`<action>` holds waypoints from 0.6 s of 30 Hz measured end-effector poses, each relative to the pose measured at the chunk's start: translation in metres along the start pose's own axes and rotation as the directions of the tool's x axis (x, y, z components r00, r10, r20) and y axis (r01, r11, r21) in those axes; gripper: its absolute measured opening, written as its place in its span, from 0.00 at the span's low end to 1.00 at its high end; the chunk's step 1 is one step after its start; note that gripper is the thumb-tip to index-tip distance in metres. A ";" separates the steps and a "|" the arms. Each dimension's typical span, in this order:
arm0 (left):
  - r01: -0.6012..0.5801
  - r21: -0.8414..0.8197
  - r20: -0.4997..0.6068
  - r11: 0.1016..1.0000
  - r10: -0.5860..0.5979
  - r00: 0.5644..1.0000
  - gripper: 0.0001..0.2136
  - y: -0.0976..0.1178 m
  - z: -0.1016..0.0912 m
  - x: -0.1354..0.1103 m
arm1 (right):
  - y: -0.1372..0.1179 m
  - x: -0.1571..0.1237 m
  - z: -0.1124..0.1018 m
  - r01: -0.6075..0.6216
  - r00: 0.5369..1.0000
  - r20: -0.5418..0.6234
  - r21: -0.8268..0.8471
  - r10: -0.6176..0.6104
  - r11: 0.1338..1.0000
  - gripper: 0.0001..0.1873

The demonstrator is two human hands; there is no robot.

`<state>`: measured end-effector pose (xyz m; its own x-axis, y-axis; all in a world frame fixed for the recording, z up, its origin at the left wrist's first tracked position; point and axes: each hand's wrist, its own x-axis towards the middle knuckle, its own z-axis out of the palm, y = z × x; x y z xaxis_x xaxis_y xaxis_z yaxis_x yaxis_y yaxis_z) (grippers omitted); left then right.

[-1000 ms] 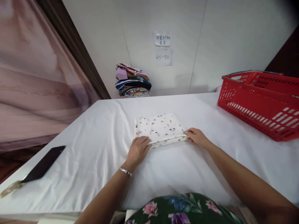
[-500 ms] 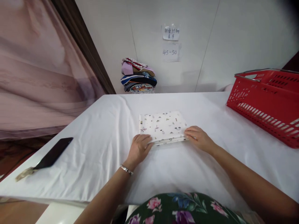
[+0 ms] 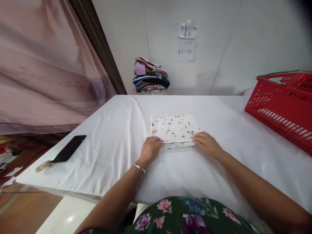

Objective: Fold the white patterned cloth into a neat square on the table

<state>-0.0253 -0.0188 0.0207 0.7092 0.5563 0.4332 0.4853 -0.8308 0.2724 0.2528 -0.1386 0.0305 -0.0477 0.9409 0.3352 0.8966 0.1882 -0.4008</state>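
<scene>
A folded white cloth [image 3: 174, 127] with small printed motifs lies flat on the white-covered table [image 3: 114, 143]. Several layers show along its near edge. My left hand [image 3: 151, 149] pinches the near left corner, with the thumb below and the fingers on top. At the near right corner, my right hand [image 3: 206, 143] grips the same edge between thumb and fingers. A silver bracelet [image 3: 139, 167] circles my left wrist.
To the left lies a dark phone [image 3: 69, 149] with a beige strap. A red basket [image 3: 280, 107] stands at the right. Beyond the far edge is a stack of folded fabrics [image 3: 151, 78] against the wall, and paper signs [image 3: 186, 52] hang above. A pink curtain [image 3: 48, 74] hangs at left.
The whole view has shifted, so the table, basket and stack appear further right. Both hands stay on the cloth's near corners; the left fingers now sit closer to its edge.
</scene>
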 end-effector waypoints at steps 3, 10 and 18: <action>-0.032 0.016 0.018 0.999 0.032 0.999 0.12 -0.002 0.001 -0.003 | 0.001 -0.002 0.001 0.042 0.999 0.031 -0.004 -0.042 0.999 0.15; -0.104 -0.003 0.017 0.995 0.104 0.994 0.11 -0.006 -0.002 -0.006 | 0.005 -0.006 -0.004 0.094 0.992 0.084 0.010 -0.095 0.995 0.14; -0.115 0.074 0.028 0.991 0.113 0.993 0.11 -0.009 0.000 -0.006 | 0.011 -0.006 0.000 0.119 0.991 0.071 -0.031 -0.116 0.992 0.15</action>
<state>-0.0335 -0.0148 0.0162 0.7735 0.4593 0.4368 0.4374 -0.8855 0.1567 0.2625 -0.1424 0.0237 -0.1828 0.9303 0.3181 0.8978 0.2898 -0.3315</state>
